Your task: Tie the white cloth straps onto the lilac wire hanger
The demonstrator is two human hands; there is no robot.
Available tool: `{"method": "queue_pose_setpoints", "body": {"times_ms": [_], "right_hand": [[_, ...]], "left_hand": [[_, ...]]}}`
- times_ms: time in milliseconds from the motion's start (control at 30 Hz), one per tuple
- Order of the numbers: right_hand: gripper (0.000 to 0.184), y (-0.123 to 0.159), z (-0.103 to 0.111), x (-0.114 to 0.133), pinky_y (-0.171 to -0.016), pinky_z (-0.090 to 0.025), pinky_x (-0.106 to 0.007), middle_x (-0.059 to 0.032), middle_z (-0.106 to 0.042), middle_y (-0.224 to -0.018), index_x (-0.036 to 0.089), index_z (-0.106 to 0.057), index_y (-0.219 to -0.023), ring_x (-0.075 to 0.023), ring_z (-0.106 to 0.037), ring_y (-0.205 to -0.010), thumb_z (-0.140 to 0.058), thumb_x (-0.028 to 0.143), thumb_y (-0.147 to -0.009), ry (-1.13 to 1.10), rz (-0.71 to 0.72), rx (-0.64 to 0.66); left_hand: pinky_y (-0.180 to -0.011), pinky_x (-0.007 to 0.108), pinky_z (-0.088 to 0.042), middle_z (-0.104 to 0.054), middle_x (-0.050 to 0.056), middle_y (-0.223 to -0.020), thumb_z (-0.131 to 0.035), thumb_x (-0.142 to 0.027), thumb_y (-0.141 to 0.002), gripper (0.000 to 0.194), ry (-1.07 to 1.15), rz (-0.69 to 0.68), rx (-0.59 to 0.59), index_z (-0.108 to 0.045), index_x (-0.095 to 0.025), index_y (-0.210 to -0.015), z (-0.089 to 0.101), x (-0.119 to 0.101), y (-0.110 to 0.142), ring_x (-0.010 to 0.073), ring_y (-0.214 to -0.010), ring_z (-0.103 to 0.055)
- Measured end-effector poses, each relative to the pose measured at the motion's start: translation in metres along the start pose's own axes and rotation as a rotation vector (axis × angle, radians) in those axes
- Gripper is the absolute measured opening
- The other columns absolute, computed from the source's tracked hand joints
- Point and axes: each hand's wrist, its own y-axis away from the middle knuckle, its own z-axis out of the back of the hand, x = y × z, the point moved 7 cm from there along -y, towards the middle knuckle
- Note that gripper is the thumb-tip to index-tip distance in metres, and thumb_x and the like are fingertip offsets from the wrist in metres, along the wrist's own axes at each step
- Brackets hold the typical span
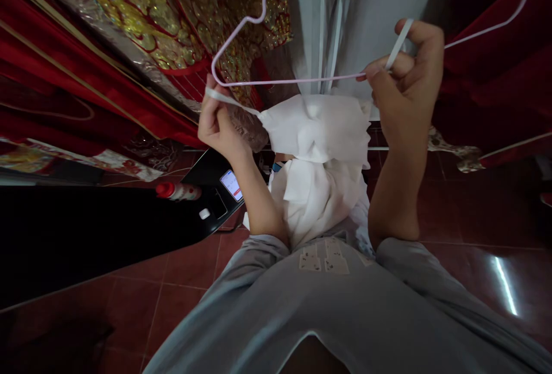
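Observation:
A thin pink clothes hanger (284, 81) is held up across the view, its top running out of the frame. My left hand (221, 126) is closed at the hanger's left corner, with a white strap (235, 102) stretched over its fingers. That strap leads to a white garment (319, 129) with ruffled edges, which hangs below the bar. On the other side, my right hand (409, 77) pinches the bar between thumb and finger. Another white strap (399, 46) loops over its raised fingers. The hanger's far corner lies beyond that hand.
Red and gold sequined clothes (172, 11) hang at the left, and dark red cloth (495, 80) at the right. On a black table (107, 236) lie a red-capped bottle (179, 191), a lit phone (232, 185) and a small white case (204, 213). More white cloth (323, 195) is bunched near my lap.

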Motion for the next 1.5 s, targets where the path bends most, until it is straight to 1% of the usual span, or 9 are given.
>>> {"method": "queue_pose_setpoints", "body": {"times_ms": [167,400,567,633,800,1067,1200,1333,1500], "right_hand": [[0.043,0.004,0.001,0.010,-0.055,-0.036,-0.023,0.0021,-0.062,-0.077,0.022,-0.048,-0.119,-0.0102,-0.057,-0.064,-0.058,0.013,-0.079,-0.126,0.087,-0.053],[0.040,0.004,0.005,0.014,-0.057,-0.039,-0.020,0.0038,-0.063,-0.078,0.021,-0.048,-0.116,-0.0074,-0.055,-0.060,-0.055,0.009,-0.079,-0.084,0.041,-0.077],[0.039,0.001,0.005,0.005,-0.051,-0.031,-0.023,0.0033,-0.060,-0.078,0.026,-0.048,-0.115,-0.0090,-0.052,-0.061,-0.063,0.016,-0.080,-0.015,0.045,-0.086],[0.042,0.001,0.003,-0.002,-0.053,-0.034,-0.025,0.0024,-0.058,-0.079,0.029,-0.047,-0.114,-0.0118,-0.055,-0.067,-0.070,0.026,-0.079,0.019,0.034,-0.080],[0.046,0.004,0.000,-0.009,-0.052,-0.037,-0.029,0.0026,-0.055,-0.078,0.036,-0.043,-0.116,-0.0163,-0.059,-0.069,-0.069,0.043,-0.079,0.075,0.059,-0.063],[0.045,0.003,0.000,-0.016,-0.049,-0.031,-0.029,0.0016,-0.057,-0.084,0.038,-0.041,-0.118,-0.0167,-0.058,-0.067,-0.063,0.049,-0.080,0.170,0.044,-0.043],[0.043,0.004,-0.003,-0.017,-0.050,-0.031,-0.029,0.0020,-0.058,-0.082,0.037,-0.043,-0.119,-0.0168,-0.057,-0.067,-0.063,0.043,-0.081,0.136,0.073,-0.045],[0.042,0.006,-0.005,-0.012,-0.055,-0.034,-0.028,0.0012,-0.056,-0.081,0.034,-0.045,-0.119,-0.0168,-0.058,-0.074,-0.062,0.046,-0.083,0.069,0.114,-0.085],[0.040,0.009,-0.008,-0.010,-0.054,-0.030,-0.029,0.0009,-0.060,-0.086,0.035,-0.046,-0.120,-0.0160,-0.054,-0.071,-0.064,0.048,-0.085,0.086,0.077,-0.044]], "left_hand": [[-0.110,0.049,-0.043,-0.070,-0.004,-0.124,-0.065,-0.012,-0.091,0.022,0.082,-0.123,0.096,-0.071,-0.028,-0.104,0.005,-0.008,-0.016,0.0271,-0.133,-0.052],[-0.114,0.049,-0.044,-0.067,0.001,-0.130,-0.081,-0.043,-0.092,0.034,0.165,-0.196,0.541,-0.073,-0.025,-0.120,-0.051,-0.034,-0.042,0.0299,-0.130,-0.055],[-0.111,0.045,-0.047,-0.067,0.003,-0.128,-0.086,-0.045,-0.087,0.041,0.094,-0.069,0.779,-0.073,-0.024,-0.120,-0.082,-0.034,-0.058,0.0310,-0.126,-0.057],[-0.111,0.045,-0.046,-0.069,0.003,-0.122,-0.091,-0.029,-0.082,0.037,0.006,0.041,0.829,-0.074,-0.023,-0.115,-0.091,-0.029,-0.062,0.0309,-0.123,-0.058],[-0.113,0.052,-0.041,-0.070,0.004,-0.097,-0.077,0.013,-0.078,0.035,-0.165,0.357,0.729,-0.072,-0.022,-0.085,-0.104,-0.013,-0.065,0.0324,-0.112,-0.061],[-0.084,0.061,-0.054,-0.062,0.009,-0.068,-0.084,-0.024,-0.069,0.025,-0.101,0.425,0.747,-0.062,-0.037,-0.063,-0.104,0.012,-0.072,0.0470,-0.104,-0.061],[-0.094,0.059,-0.050,-0.066,0.006,-0.082,-0.089,-0.033,-0.075,0.023,-0.063,0.452,0.712,-0.067,-0.032,-0.078,-0.087,0.012,-0.064,0.0420,-0.111,-0.059],[-0.110,0.045,-0.041,-0.065,0.003,-0.104,-0.093,-0.012,-0.080,0.033,-0.016,0.411,0.635,-0.066,-0.019,-0.098,-0.078,0.004,-0.049,0.0285,-0.113,-0.055],[-0.097,0.034,-0.047,-0.056,-0.002,-0.131,-0.096,-0.014,-0.077,0.053,0.094,0.288,0.505,-0.063,-0.026,-0.116,-0.071,0.009,-0.028,0.0258,-0.122,-0.049]]}}
